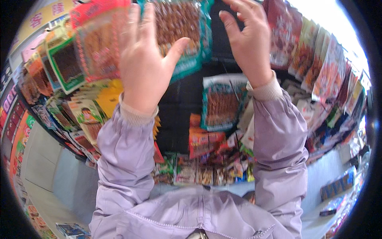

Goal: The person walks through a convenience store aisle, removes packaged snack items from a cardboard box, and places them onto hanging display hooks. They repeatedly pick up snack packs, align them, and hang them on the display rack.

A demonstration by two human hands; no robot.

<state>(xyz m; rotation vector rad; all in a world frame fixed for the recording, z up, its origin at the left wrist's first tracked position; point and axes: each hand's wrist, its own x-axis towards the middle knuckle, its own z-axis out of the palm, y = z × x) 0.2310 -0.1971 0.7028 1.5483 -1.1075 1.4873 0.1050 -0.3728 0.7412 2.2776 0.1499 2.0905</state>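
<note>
My left hand is raised at the top, its thumb spread away from slightly blurred fingers. It overlaps a hanging teal-edged clear pack of brown sticks of food. On its other side it covers the edge of a red-topped food pack; I cannot tell whether it touches either one. My right hand is apart from the teal pack, thumb out and fingers bent, with nothing seen in it. Some fingertips run out of the top. A similar teal-and-white pack hangs lower on the black display rack.
Packaged snacks hang on both sides, including a green-bordered pack, yellow packs and a dark red pack. Orange-red packs hang below the lower teal pack. Metal hooks project from the rack. Floor shows at the left.
</note>
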